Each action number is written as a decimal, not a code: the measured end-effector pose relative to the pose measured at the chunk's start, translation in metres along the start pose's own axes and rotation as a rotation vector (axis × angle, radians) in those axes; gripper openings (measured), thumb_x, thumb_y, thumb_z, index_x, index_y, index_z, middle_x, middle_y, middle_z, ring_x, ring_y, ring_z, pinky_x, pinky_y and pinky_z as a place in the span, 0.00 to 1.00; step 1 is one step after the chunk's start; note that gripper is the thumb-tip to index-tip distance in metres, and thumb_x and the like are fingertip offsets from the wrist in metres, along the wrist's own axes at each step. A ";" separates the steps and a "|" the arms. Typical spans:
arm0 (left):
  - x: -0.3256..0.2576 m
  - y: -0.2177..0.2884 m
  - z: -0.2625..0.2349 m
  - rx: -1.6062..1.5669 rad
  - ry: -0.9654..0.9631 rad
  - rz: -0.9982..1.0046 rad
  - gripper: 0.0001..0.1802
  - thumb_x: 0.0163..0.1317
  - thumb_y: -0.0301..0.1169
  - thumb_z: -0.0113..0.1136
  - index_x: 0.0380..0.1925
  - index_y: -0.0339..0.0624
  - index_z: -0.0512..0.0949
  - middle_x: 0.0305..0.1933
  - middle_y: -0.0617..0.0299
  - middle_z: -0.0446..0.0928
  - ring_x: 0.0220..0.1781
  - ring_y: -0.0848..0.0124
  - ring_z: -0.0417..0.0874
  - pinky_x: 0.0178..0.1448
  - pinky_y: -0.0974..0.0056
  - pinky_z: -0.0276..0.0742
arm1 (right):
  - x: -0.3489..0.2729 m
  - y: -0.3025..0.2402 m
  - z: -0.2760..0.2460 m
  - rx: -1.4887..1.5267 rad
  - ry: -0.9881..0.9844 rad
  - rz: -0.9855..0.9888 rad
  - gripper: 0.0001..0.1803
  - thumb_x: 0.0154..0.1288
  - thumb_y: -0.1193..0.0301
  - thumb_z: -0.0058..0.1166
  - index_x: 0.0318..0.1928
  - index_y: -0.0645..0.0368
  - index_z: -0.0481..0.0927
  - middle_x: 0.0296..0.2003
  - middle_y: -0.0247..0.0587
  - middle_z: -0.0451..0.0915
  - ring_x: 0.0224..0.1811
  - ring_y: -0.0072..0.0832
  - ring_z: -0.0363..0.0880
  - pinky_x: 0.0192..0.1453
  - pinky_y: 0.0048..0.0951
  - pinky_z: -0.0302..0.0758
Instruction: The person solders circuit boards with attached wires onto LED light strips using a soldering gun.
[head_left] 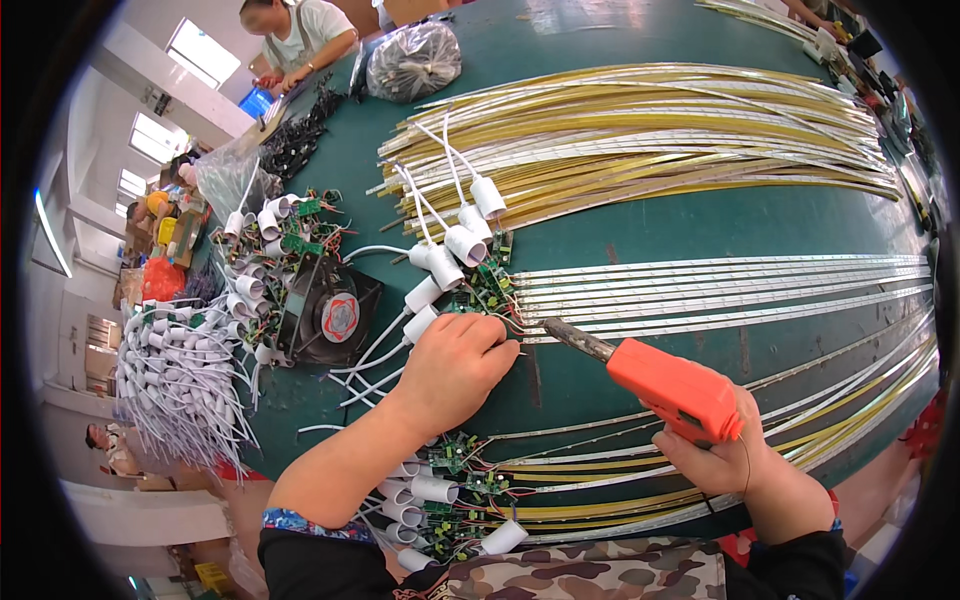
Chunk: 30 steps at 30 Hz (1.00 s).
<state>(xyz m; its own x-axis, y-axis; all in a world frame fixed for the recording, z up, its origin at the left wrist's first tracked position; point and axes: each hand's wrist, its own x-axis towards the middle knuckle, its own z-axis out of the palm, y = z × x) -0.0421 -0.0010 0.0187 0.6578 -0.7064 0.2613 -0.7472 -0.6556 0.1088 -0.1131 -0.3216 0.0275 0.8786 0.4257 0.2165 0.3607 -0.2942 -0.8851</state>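
My right hand is wrapped round the handle of a red soldering gun. Its dark metal tip points left, to the ends of a row of thin white LED strips lying side by side. Just below those ends, my left hand is closed in a pinch; whatever is between the fingertips is hidden. Thin wires run from the strip ends to small green circuit boards. Beside the boards lie white plastic lamp caps with white cables, next to my left hand.
A black fan stands left, by a heap of white caps and cables. Yellow and white strips are piled at the back. More wired strips lie near my body. A person works at the far left.
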 end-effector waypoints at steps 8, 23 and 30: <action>-0.006 -0.002 -0.001 -0.044 0.035 -0.026 0.10 0.49 0.23 0.67 0.34 0.42 0.83 0.36 0.61 0.79 0.39 0.60 0.83 0.43 0.56 0.80 | -0.002 0.002 -0.001 -0.040 0.029 -0.035 0.36 0.52 0.77 0.68 0.64 0.69 0.71 0.49 0.51 0.84 0.41 0.40 0.87 0.48 0.34 0.81; -0.001 -0.005 0.003 -0.034 0.056 -0.013 0.10 0.51 0.22 0.67 0.34 0.41 0.80 0.38 0.60 0.80 0.41 0.59 0.84 0.46 0.55 0.79 | 0.001 0.001 -0.001 0.002 -0.007 0.046 0.37 0.52 0.77 0.68 0.64 0.69 0.71 0.42 0.47 0.85 0.36 0.36 0.86 0.45 0.32 0.81; 0.000 -0.003 0.003 -0.041 0.045 -0.024 0.11 0.49 0.22 0.67 0.35 0.42 0.82 0.37 0.62 0.80 0.41 0.60 0.84 0.45 0.56 0.79 | 0.004 0.001 0.002 0.011 -0.031 0.070 0.37 0.52 0.76 0.68 0.64 0.69 0.71 0.42 0.47 0.85 0.36 0.37 0.86 0.44 0.32 0.81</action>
<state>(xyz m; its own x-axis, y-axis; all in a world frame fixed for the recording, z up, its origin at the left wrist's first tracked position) -0.0396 -0.0002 0.0157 0.6711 -0.6773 0.3014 -0.7354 -0.6597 0.1548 -0.1103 -0.3187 0.0262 0.8914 0.4305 0.1418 0.2953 -0.3143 -0.9022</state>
